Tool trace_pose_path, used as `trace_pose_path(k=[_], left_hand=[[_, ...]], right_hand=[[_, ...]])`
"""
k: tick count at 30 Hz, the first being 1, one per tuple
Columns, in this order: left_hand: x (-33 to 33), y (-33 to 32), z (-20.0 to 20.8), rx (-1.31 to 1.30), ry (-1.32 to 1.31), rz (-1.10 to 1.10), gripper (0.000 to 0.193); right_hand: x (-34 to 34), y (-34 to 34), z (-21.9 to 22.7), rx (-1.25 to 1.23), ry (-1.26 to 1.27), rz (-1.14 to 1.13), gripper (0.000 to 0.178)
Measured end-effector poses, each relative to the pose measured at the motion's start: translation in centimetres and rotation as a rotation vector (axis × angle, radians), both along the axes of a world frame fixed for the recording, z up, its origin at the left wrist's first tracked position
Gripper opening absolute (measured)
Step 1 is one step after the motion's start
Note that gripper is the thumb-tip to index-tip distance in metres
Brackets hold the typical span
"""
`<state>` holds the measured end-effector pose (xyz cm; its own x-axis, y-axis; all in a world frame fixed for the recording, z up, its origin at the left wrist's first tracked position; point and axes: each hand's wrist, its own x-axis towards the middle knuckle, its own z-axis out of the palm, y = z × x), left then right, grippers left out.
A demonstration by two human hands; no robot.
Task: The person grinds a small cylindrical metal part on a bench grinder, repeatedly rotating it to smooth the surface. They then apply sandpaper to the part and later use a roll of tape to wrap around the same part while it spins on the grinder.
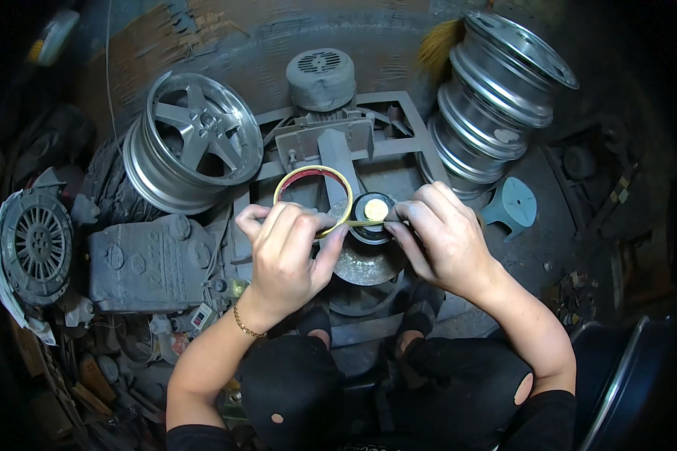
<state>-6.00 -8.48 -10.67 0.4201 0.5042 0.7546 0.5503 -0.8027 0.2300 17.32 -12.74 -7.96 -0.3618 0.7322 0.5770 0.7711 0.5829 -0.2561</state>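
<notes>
My left hand [284,244] is closed on a roll of yellow tape [314,170] with a reddish inner core. Between my hands a short strip of the tape [366,223] is stretched out from the roll. The strip's free end is pinched between the thumb and fingers of my right hand [444,234]. Just behind the strip stands a dark round spindle [363,203] with a pale yellow disc [376,210] on top. Beneath it is a grey metal disc [368,264], partly hidden by my hands.
A metal frame [399,101] carries an electric motor [321,79] ahead of me. One alloy wheel [203,139] leans at left, and several stacked wheels [489,105] stand at right beside a pale blue stool [513,204]. A dusty engine cover [150,263] lies left.
</notes>
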Motion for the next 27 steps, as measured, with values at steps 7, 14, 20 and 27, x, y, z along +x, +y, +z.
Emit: trace_pose_path(k=[7,14,20,27], left_hand=[[0.1,0.5,-0.3,-0.003,-0.003,0.006,0.021],[0.2,0.8,-0.5,-0.011,0.005,0.000,0.022],[0.2,1.1,-0.4,-0.015,0.059,0.027,0.019],[0.7,3.2,-0.3,0.034,0.078,-0.044,0.022]], right_hand=[[0.1,0.2,0.1,0.012,-0.086,-0.014,0.019],[0.3,0.3,-0.2,0.038,-0.134,-0.012,0.020],[0.4,0.4,-0.1,0.074,-0.188,-0.010,0.021],[0.5,0.5,0.0,0.090,-0.232,-0.016,0.023]])
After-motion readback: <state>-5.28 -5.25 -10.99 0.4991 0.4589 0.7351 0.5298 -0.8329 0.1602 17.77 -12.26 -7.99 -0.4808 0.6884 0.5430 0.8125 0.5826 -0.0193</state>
